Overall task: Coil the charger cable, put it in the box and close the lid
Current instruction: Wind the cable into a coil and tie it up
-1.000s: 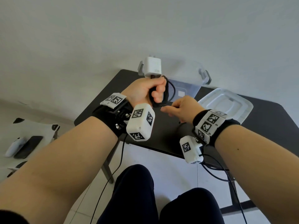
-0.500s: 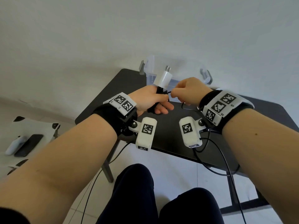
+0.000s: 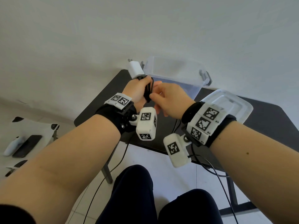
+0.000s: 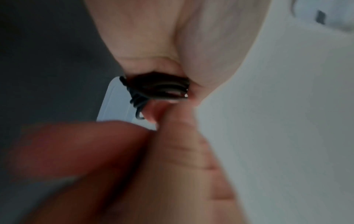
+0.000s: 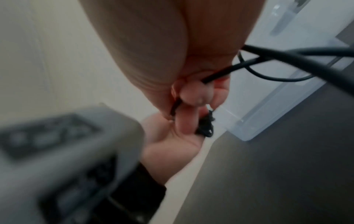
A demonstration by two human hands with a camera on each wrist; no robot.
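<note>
Coiling the cable beside the open box

Gripping the bundled black charger cable [image 3: 148, 90], the left hand [image 3: 137, 92] holds it above the desk [image 3: 267, 126], just in front of the clear box [image 3: 176, 75], with the white plug [image 3: 135, 70] sticking up. The right hand [image 3: 169, 101] pinches the coil. The lid [image 3: 226, 102] lies right of the box.

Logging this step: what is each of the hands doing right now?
Left hand: closed around the coiled black cable, the white charger sticking out above it.
Right hand: closed, pinching the same cable at the coil.
</note>
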